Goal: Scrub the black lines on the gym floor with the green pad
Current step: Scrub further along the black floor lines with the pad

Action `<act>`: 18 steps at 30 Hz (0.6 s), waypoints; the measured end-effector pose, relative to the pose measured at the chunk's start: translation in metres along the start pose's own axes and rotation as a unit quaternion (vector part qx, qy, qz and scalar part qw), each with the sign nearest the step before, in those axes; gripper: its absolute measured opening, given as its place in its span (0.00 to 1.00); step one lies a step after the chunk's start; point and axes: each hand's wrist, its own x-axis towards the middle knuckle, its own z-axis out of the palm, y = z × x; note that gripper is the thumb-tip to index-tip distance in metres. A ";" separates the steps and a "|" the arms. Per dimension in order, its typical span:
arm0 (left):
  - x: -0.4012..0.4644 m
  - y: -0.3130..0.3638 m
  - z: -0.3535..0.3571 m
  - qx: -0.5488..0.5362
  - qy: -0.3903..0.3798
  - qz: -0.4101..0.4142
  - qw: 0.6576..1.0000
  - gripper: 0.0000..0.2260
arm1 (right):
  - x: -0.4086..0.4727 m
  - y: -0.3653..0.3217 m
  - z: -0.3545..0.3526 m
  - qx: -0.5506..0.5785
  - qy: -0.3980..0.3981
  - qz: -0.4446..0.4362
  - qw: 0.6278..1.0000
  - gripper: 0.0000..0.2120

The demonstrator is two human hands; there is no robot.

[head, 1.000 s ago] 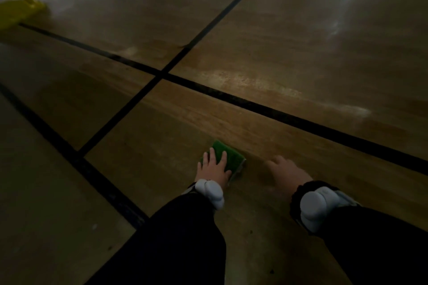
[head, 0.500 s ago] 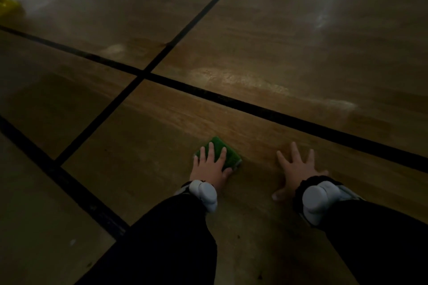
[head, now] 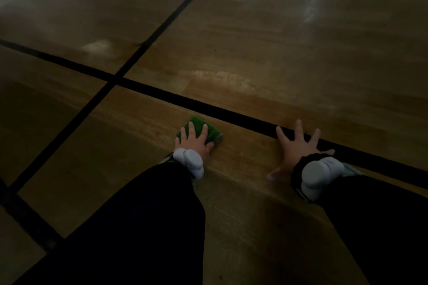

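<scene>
The green pad [head: 212, 131] lies flat on the wooden gym floor [head: 254, 65], just short of a wide black line [head: 231, 114] that runs from the left down to the right. My left hand [head: 193, 140] presses on the pad with straight fingers, the thumb at its right edge. Flat on the floor to the right lies my right hand [head: 297, 148], fingers spread, their tips reaching the black line. A thinner black line [head: 162, 28] crosses the wide one at the upper left.
Another wide black line [head: 25, 215] runs along the lower left. Both arms wear dark sleeves with white wrist devices [head: 190, 161]. Pale scuffed patches [head: 99, 46] mark the floor beyond the crossing. The scene is dim.
Both hands have moved forward toward the wide black line, the left sliding the pad with it. The right hand went from loosely curled to flat and spread. The yellow object left the view.
</scene>
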 end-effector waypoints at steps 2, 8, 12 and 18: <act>0.009 0.001 -0.008 -0.006 -0.011 -0.004 1.000 0.27 | 0.010 -0.001 -0.006 0.009 -0.006 0.014 1.000 0.63; 0.044 0.004 -0.034 -0.007 -0.018 -0.031 0.999 0.27 | 0.024 -0.012 -0.012 0.024 -0.031 0.032 0.999 0.56; 0.057 0.015 -0.041 -0.025 -0.011 -0.047 0.999 0.27 | 0.030 -0.014 -0.014 0.036 -0.038 0.047 0.998 0.53; 0.051 0.025 -0.033 -0.061 0.034 -0.062 0.996 0.25 | 0.035 -0.013 -0.014 0.062 -0.047 0.040 0.996 0.52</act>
